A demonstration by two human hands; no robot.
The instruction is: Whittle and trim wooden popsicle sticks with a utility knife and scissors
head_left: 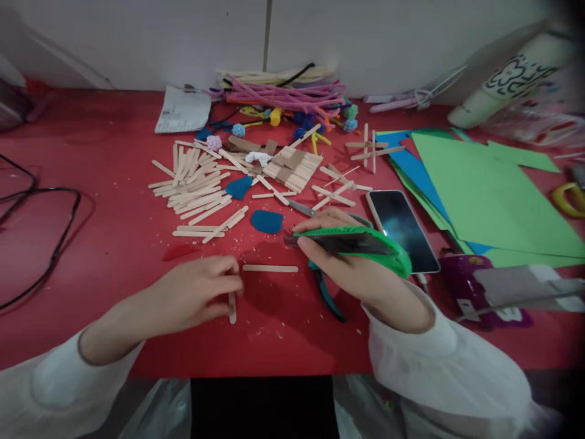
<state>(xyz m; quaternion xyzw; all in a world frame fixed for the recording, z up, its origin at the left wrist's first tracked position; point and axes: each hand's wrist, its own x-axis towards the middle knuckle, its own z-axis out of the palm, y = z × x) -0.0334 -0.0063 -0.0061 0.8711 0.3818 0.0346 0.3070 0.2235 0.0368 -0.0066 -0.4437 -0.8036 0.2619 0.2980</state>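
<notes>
My left hand [196,292] rests on the red table [91,244], fingers curled and pinching the top of a short wooden craft stick [232,309]. A longer stick [270,268] lies flat just right of its fingertips. My right hand [351,268] is closed around a green utility knife [356,241], its tip pointing left toward that stick. Under the right hand lie teal-handled scissors [326,296].
A heap of craft sticks [196,189] and a glued stick panel [292,167] lie behind, with blue felt pieces [267,221], pink pipe cleaners [283,94] and pompoms. A phone [402,230], green and blue paper sheets [484,195] sit right. Black cable [55,244] loops left.
</notes>
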